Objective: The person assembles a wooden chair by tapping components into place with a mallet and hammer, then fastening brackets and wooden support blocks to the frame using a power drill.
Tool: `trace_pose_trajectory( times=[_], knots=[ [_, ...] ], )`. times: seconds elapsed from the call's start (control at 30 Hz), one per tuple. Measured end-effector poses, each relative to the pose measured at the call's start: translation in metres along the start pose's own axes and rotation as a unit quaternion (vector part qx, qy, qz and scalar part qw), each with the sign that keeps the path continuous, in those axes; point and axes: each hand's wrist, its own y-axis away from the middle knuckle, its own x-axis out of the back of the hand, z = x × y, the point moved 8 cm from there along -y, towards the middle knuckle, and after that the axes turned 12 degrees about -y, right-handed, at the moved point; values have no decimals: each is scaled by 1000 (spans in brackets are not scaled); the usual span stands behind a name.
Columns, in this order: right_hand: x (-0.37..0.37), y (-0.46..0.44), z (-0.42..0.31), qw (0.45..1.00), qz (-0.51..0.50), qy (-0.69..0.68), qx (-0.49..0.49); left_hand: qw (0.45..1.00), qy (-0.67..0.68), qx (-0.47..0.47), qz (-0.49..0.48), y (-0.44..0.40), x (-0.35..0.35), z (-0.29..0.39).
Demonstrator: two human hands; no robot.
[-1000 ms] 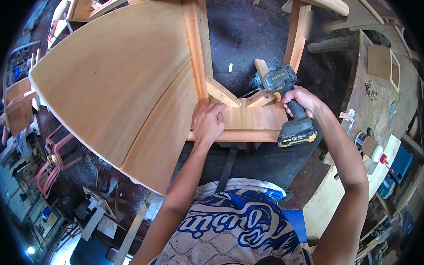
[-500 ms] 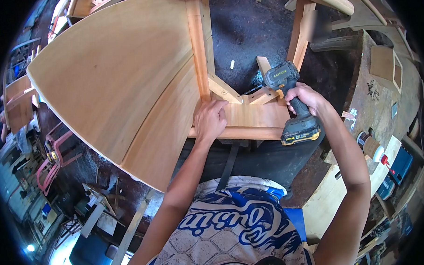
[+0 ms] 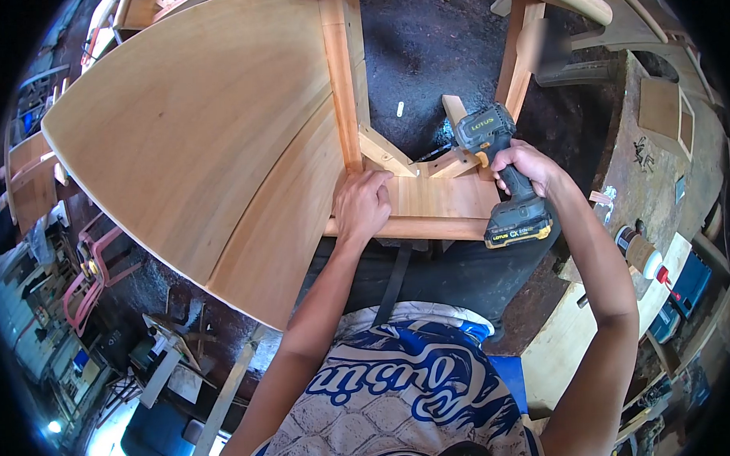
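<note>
The right hand point(image 3: 530, 167) is wrapped around the grip of a LOTUS cordless drill point(image 3: 485, 129), which is over the right side of a wooden chair frame, its battery pack point(image 3: 518, 224) toward the person. The drill's thin bit point(image 3: 433, 154) points left at the slanted left brace point(image 3: 386, 152); whether the tip touches it is too small to tell. The right brace point(image 3: 453, 165) slants the other way, beneath the drill. The left hand point(image 3: 362, 204), fingers bent, rests on the frame beside the large curved wooden panel point(image 3: 201, 129); whether it grips cannot be told. On the table point(image 3: 602, 228) at right are loose screws point(image 3: 642, 155) and a red-tipped bottle point(image 3: 644, 256).
</note>
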Motion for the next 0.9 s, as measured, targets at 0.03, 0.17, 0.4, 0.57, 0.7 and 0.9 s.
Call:
trace_pose_trajectory(
  times=[0.03, 0.17, 0.4, 0.57, 0.7, 0.9],
  knots=[
    [1, -1, 0, 1000, 3, -2, 3, 1000, -3, -5, 2, 0, 0, 0],
    [1, -7, -3, 1000, -9, 5, -14, 1000, -3, -5, -9, -1, 0, -1],
    [1, -17, -1, 996, -29, 5, -81, 980, 158, 113, -34, -8, -11, -23],
    [2, -20, -4, 996, -30, 15, -88, 909, 413, 24, 56, -79, -12, 29],
    [4, -21, 1, 994, -14, 1, -111, 867, 485, -61, -95, -155, -39, 104],
    [3, -18, -1, 994, -2, 12, -111, 913, 296, -139, -243, -173, -78, 154]
  ],
)
